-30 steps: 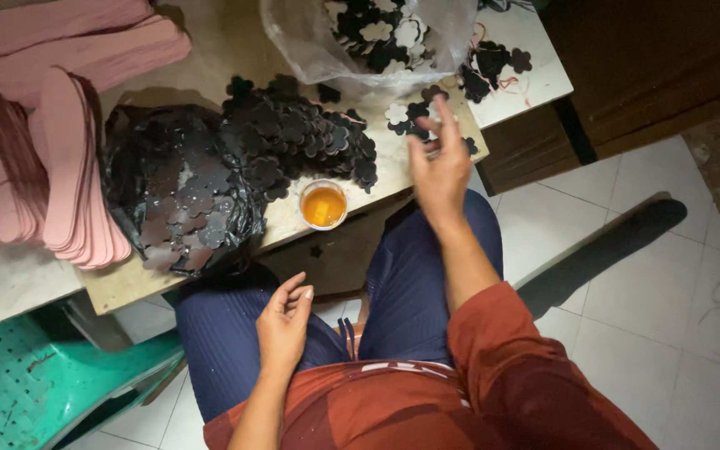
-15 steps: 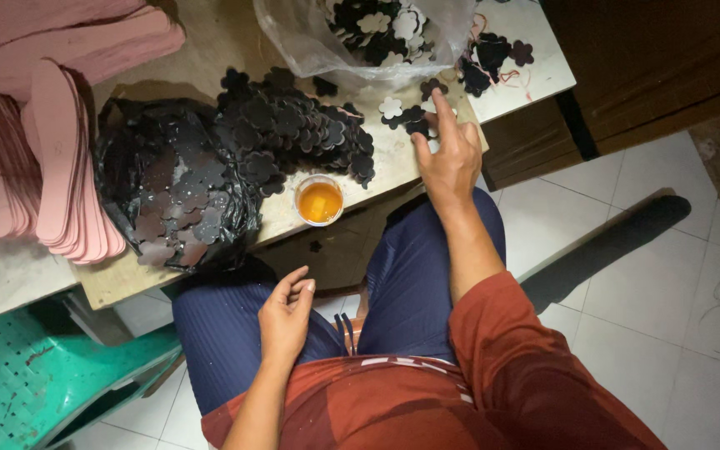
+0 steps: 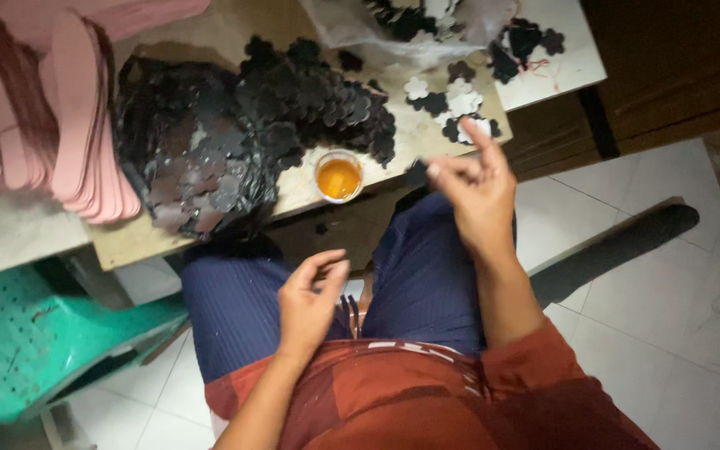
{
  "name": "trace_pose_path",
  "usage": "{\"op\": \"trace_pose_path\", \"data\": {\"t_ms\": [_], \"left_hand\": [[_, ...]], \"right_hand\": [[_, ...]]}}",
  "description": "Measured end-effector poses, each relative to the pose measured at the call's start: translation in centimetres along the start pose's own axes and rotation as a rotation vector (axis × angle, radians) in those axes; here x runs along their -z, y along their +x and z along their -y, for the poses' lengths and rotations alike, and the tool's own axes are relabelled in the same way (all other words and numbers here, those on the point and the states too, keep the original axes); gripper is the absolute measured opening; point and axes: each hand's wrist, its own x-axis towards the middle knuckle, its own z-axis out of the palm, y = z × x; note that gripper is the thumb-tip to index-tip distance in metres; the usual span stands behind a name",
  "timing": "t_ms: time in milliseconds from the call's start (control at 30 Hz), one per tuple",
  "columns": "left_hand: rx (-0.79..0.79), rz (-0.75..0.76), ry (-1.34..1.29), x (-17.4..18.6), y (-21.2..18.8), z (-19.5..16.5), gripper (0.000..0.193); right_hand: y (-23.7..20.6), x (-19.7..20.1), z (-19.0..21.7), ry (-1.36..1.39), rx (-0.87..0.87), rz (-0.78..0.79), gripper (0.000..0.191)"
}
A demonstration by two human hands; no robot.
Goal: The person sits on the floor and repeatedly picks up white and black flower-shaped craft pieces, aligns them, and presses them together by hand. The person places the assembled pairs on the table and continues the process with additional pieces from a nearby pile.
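My right hand (image 3: 478, 193) hovers just off the table's near edge, thumb and fingers pinching a small black flower-shaped cutout (image 3: 416, 173). Left of it a small cup of orange liquid (image 3: 338, 177) stands on the table. Behind the cup lies a heap of black flower cutouts (image 3: 310, 96), and several white and black flowers (image 3: 458, 102) are scattered beyond my right hand. My left hand (image 3: 310, 302) rests over my lap on the blue trousers, fingers loosely curled and empty.
A black plastic bag (image 3: 181, 162) full of cutouts sits at the table's left. Pink insoles (image 3: 72, 125) are stacked at far left. A clear bag (image 3: 393, 33) of flowers lies at the back. A green plastic stool (image 3: 27, 350) stands lower left.
My right hand has drawn back from the scattered flowers on the table toward me, now with a black cutout between its fingers. My left hand has barely moved.
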Motion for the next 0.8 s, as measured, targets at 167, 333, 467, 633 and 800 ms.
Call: {"op": "trace_pose_path", "data": {"t_ms": [167, 333, 467, 633, 800], "left_hand": [[-0.032, 0.092, -0.271, -1.0, -1.1, -0.5, 0.043], [0.094, -0.048, -0.397, -0.3, -1.0, 2.4, 0.022], [0.199, -0.215, -0.368, 1.9, -0.6, 3.6, 0.039], [0.306, 0.089, -0.437, 1.8, -0.9, 3.0, 0.026], [0.205, 0.043, -0.598, 2.7, 0.4, 3.4, 0.024]], "right_hand": [[-7.1, -3.5, 0.9, 0.085, -0.22, 0.369, 0.071], [-9.1, -5.1, -0.2, 0.066, -0.286, 0.406, 0.066], [-9.8, -6.4, -1.0, -0.035, -0.215, 0.381, 0.067], [-10.5, -7.7, -0.2, -0.305, 0.14, 0.443, 0.062], [-8.5, -8.0, 1.0, -0.545, 0.346, 0.538, 0.058]]}}
